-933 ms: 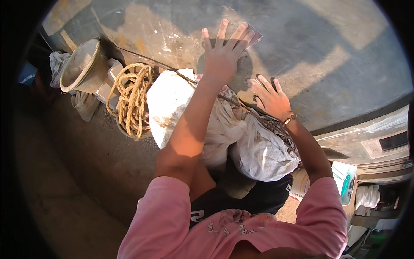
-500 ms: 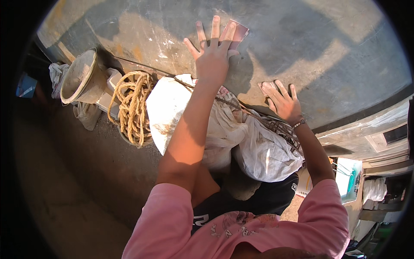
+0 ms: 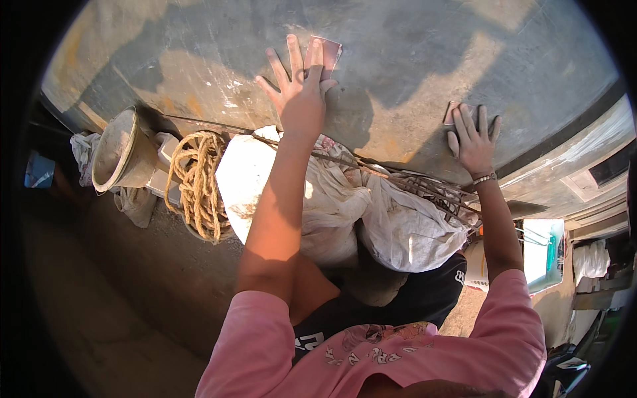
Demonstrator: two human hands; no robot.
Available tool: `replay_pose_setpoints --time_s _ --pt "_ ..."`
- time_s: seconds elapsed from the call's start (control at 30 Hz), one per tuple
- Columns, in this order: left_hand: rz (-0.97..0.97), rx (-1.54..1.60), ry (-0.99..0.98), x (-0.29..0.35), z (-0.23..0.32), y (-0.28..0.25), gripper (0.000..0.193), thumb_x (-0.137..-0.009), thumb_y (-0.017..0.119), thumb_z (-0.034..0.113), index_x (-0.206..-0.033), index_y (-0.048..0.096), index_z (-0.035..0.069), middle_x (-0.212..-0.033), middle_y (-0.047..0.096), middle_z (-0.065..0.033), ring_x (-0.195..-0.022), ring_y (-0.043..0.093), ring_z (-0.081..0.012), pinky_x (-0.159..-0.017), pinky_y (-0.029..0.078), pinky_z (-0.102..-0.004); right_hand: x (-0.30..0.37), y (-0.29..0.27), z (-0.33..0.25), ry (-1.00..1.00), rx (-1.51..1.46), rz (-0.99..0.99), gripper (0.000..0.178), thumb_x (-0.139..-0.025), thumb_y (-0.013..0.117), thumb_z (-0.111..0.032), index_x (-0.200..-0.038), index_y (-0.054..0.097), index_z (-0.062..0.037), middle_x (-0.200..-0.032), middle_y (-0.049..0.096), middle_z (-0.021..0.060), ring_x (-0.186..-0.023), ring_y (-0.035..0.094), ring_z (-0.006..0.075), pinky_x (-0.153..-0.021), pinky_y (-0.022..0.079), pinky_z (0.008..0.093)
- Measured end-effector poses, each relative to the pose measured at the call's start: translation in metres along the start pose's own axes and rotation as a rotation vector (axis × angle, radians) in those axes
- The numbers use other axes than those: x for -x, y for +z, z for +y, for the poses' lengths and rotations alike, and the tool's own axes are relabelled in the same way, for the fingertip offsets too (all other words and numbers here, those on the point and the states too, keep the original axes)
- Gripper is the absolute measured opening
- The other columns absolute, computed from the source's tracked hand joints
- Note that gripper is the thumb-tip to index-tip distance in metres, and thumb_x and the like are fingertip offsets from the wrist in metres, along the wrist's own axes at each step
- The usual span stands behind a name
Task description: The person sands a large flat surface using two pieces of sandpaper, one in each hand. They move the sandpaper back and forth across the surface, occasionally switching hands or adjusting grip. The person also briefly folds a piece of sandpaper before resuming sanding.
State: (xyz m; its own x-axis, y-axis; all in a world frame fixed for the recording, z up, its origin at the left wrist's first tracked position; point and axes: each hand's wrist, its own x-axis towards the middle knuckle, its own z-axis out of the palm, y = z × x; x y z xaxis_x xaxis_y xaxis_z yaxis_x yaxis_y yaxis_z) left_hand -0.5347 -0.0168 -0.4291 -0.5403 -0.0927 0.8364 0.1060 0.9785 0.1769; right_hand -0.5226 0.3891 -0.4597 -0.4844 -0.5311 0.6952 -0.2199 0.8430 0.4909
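My left hand (image 3: 302,106) lies flat with fingers spread against a large grey wall-like surface (image 3: 398,46). Under its index finger and thumb side is a reddish-brown square of sandpaper (image 3: 331,60), its far corner sticking out past the fingertips. Farther right, my right hand (image 3: 475,142) also rests flat on the surface, fingers stretched out, with a beaded bracelet at the wrist. A second small piece of sandpaper (image 3: 450,113) shows beside its fingers; the rest is hidden under the hand. Pale scratches and brownish patches mark the surface.
White sacks (image 3: 411,232) stand between me and the surface, with thin metal rods (image 3: 424,189) across their top. To the left are a coiled rope (image 3: 199,186) and a dirty bucket (image 3: 119,152). A light-blue box (image 3: 544,255) sits at the right.
My right hand has slid right and a little upward along the surface with its sandpaper. My left hand stays nearly in place on the surface; the whole view has shifted slightly.
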Motion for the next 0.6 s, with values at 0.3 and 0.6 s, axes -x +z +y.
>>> replay_pose_setpoints --time_s 0.3,0.6 --pt "-0.005 -0.179 0.011 -0.003 0.003 -0.001 0.091 -0.095 0.070 0.052 -0.170 0.023 0.031 -0.178 0.017 -0.0152 -0.157 0.027 -0.0516 -0.113 0.033 -0.0782 0.026 0.012 -0.080 -0.036 -0.226 -0.331 0.071 -0.098 0.062 -0.059 -0.158 0.051 -0.0214 -0.162 0.049 -0.0020 -0.151 0.041 0.0308 -0.120 0.029 0.0714" --pt "-0.002 -0.091 -0.035 0.000 0.007 0.009 0.093 -0.095 0.070 0.048 -0.172 0.020 0.033 -0.180 0.011 -0.0144 -0.159 0.020 -0.0524 -0.116 0.027 -0.0792 -0.008 0.020 -0.056 1.169 -0.161 0.248 0.093 -0.110 0.039 -0.047 -0.161 0.000 0.0207 -0.171 0.002 0.0403 -0.162 0.002 0.0510 -0.128 0.007 0.0658"
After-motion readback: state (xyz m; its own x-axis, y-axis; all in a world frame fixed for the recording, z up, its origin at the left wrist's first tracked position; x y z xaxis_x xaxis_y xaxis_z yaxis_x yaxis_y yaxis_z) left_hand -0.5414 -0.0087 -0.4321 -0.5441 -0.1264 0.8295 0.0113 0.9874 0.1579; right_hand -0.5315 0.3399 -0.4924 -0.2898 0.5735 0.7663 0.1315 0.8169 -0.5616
